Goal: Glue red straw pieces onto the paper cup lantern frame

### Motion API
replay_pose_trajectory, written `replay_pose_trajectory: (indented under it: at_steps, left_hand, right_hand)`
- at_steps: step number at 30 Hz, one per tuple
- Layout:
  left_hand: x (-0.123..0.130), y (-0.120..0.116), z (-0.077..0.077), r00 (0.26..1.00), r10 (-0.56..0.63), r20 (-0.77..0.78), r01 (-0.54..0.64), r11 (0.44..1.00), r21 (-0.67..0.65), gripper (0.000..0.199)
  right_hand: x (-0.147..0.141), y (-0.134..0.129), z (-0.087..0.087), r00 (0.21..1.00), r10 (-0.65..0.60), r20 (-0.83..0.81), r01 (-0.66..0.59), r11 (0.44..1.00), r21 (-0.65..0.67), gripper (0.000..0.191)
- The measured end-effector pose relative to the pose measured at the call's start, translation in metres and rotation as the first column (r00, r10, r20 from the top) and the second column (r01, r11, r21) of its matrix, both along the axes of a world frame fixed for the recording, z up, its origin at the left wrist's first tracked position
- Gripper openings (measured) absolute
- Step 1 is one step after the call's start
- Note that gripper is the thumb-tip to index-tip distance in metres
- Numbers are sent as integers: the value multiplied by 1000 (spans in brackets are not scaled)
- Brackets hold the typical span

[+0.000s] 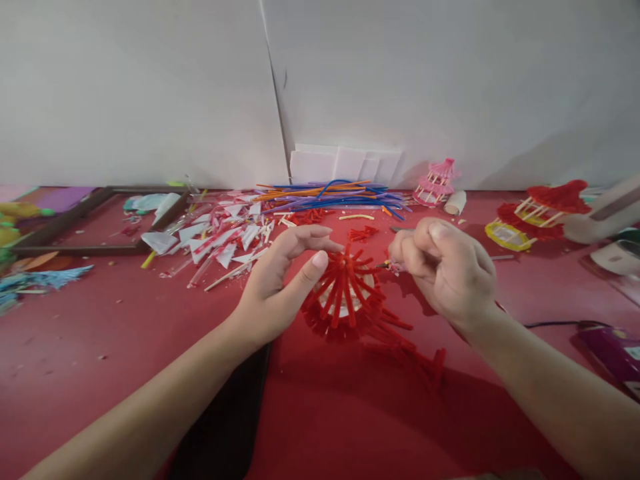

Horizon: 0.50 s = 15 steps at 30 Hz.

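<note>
A round model with red fuzzy pipe-cleaner pieces (345,287) fanned out like roof ribs over a pale disc stands on the red table in front of me. My left hand (280,280) is at its left side, thumb and fingers apart and curved near the top, with nothing visible between them. To the right of the model, my right hand (445,263) is closed around something mostly hidden by the fingers. A small dark tip (384,265) pokes out of that hand toward the ribs. Loose red pipe-cleaner pieces (420,363) lie at the model's lower right.
Purple, orange and blue pipe cleaners (330,193) lie along the wall, beside white and pink scraps (225,233). A pink tiered model (436,181) and a red-and-yellow one (543,213) stand right. A dark frame (75,251) lies left; a black flat object (225,413) sits under my left arm.
</note>
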<state>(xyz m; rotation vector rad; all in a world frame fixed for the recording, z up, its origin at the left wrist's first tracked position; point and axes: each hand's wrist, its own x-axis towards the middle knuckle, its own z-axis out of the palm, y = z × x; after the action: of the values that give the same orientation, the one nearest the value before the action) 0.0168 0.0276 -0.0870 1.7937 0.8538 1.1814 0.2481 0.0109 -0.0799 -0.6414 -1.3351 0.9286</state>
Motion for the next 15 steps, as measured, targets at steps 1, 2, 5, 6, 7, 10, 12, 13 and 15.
replay_pose_trajectory:
  at_steps: [1,2,5,6,7,10,12,13,15]
  left_hand:
    - [-1,0,0,1000,-4,-14,5,1000,9,40]
    - [-1,0,-1,999,-8,-33,9,1000,24,39]
    - [-2,-1,1,995,-9,-103,17,997,74,41]
    - [-1,-2,3,992,4,-127,7,997,83,43]
    - [0,-3,6,988,24,-151,-11,996,85,45]
    - [6,-10,18,970,100,-222,-86,994,71,46]
    - [10,-16,26,959,124,-256,-111,992,68,44]
    - [11,-18,27,957,129,-260,-115,991,69,42]
    - [11,-22,25,963,146,-228,-134,989,69,38]
  right_hand:
    - [3,2,-1,999,-31,24,31,1000,4,42]
    - [6,4,-1,997,-64,48,64,998,5,38]
    - [15,7,-2,979,-166,119,169,985,-22,23]
    - [17,8,-1,971,-194,139,201,979,-37,21]
    - [19,8,0,963,-223,151,231,972,-41,21]
    - [22,9,7,934,-298,198,301,954,14,28]
    - [26,9,13,905,-336,261,335,941,50,34]
    - [29,10,15,886,-345,309,347,936,51,38]
    - [39,10,16,834,-357,420,381,924,29,49]
